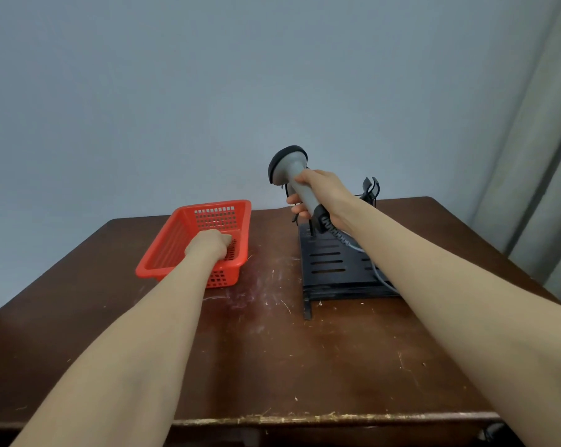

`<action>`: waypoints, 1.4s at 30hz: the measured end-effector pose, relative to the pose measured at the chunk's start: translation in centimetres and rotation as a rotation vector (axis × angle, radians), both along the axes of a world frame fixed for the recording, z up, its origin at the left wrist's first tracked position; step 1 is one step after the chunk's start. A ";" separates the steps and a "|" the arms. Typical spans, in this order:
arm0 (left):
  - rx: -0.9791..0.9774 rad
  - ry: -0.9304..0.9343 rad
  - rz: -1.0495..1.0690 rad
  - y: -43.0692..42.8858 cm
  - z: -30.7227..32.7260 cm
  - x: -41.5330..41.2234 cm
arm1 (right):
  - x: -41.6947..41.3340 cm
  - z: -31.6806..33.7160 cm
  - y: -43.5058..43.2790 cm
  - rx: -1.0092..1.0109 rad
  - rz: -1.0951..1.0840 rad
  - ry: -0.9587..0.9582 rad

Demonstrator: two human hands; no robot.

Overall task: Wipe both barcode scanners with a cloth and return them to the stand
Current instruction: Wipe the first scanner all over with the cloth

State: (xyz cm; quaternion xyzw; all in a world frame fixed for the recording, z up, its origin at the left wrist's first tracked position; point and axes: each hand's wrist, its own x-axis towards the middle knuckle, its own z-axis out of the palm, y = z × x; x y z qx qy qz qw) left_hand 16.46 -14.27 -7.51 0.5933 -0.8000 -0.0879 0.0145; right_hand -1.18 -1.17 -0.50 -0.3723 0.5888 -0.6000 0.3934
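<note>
In the head view, your right hand (321, 191) is clenched round the grey handle of a barcode scanner (289, 162). You hold it upright, dark head uppermost, lifted clear above the black slotted stand (330, 266). Its coiled cable (334, 230) drops from the butt of the handle down across the stand.

Your left hand (210, 245) is sunk into the red plastic basket (214, 216) just left of the stand, knuckles up and fingers curled down toward the floor of it. Whether they have hold of anything, I cannot tell; the hand covers that spot.

As for progress, you look to be at the very start. One scanner is out of the stand, and no cloth touches it. Judging by where the left hand goes, the cloth may lie in the basket, but none shows, and the rest of the basket floor that can be seen is bare. A black forked cradle (371, 187) stands just behind your right wrist; the second scanner is not visible, perhaps hidden by your arm. Both wipes and both returns to the stand seem left to do.
</note>
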 end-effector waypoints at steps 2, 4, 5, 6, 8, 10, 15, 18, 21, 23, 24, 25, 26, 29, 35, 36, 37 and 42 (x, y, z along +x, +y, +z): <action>-0.100 0.144 0.094 -0.2 0.2 0.0 | -0.2 0.0 0.1 -0.001 -0.007 -0.023; -0.203 0.248 0.141 -0.2 0.8 0.1 | -0.4 0.1 0.3 -0.001 -0.017 -0.045; -0.246 0.322 0.152 -0.3 1.2 0.1 | -0.5 0.2 0.5 -0.005 -0.022 -0.060; -0.275 0.401 0.152 -0.1 1.7 0.0 | -0.7 0.3 0.7 -0.012 -0.026 -0.079; -0.288 0.593 0.157 0.4 2.9 -0.5 | -0.9 0.5 1.2 -0.030 -0.025 -0.128; -0.268 0.773 0.163 1.4 4.4 -1.2 | -1.2 0.7 1.8 -0.042 -0.023 -0.182; -0.300 1.037 0.154 3.0 7.5 -3.4 | -2.1 0.8 2.9 -0.067 -0.055 -0.199; -0.250 1.032 0.121 3.5 8.2 -4.2 | -2.4 0.8 3.3 -0.076 -0.077 -0.149; -0.236 0.900 0.054 4.0 7.0 -4.3 | -2.5 0.6 3.2 -0.068 -0.069 -0.125; -0.240 0.913 0.049 4.1 6.3 -4.2 | -2.4 0.4 3.1 -0.060 -0.061 -0.107; -0.252 0.927 0.057 4.3 6.4 -4.2 | -2.4 0.3 3.0 -0.066 -0.057 -0.098; -0.269 0.933 0.063 4.6 6.7 -4.4 | -2.3 0.2 2.8 -0.074 -0.053 -0.089; -0.291 0.935 0.061 5.0 7.2 -4.7 | -2.3 0.2 2.7 -0.083 -0.049 -0.084; -0.364 0.948 0.022 6.4 8.8 -5.7 | -1.9 0.2 2.5 -0.104 -0.041 -0.099; -0.269 1.016 -0.179 9.6 10.2 -8.7 | -2.4 0.6 2.9 -0.156 -0.020 -0.176; -0.203 1.034 -0.229 10.2 10.3 -9.2 | -2.5 0.7 3.1 -0.162 -0.016 -0.172; -0.137 1.045 -0.273 10.8 10.4 -9.6 | -2.6 0.8 3.5 -0.166 -0.018 -0.162; 0.217 1.152 -0.307 12.9 11.3 -10.7 | -3.7 0.9 4.8 -0.156 -0.048 -0.258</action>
